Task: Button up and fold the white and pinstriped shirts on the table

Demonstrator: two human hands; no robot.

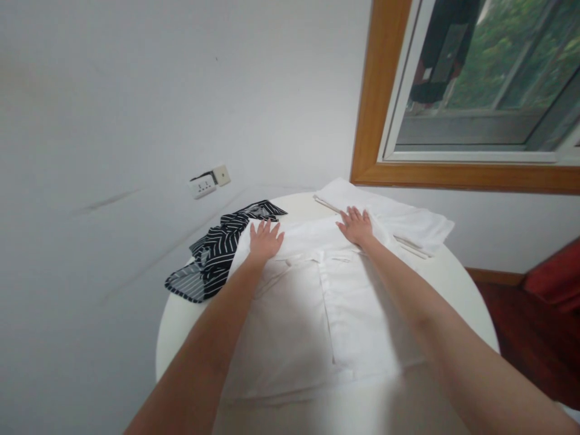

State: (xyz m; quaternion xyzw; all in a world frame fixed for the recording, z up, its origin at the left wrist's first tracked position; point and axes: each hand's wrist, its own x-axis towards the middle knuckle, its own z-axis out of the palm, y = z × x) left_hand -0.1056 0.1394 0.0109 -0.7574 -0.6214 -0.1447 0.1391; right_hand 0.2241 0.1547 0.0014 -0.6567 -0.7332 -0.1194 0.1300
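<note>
White fabric lies directly in front of you: one white garment [290,314], spread across one round bench [172,332]. One narrow strip runs toward you along its middle. Three cloth items are on the bench in all.

Your left hand [266,240] is palm down near the far left corner of the white garment, its fingers spread. Your right hand [356,226] is palm down near the far right corner, its fingers also extended. Both hands, two in number, are released and laid flat.

Just beyond your right hand, locate one folded white cloth [394,211]; its layered edges show on the near side. You cannot tell from this view whether it overlaps the white garment. Left of your left hand, locate one striped cloth [220,248], black with white lines, crumpled, meeting the white garment's left edge.

Two fittings are mounted side by side on the wall [113,121]: one white socket [203,186] and one beige plate [222,175]. At upper right, one window [502,78] sits within one wooden frame [475,176]. One red cloth [559,275] shows at the right edge of your view.
</note>
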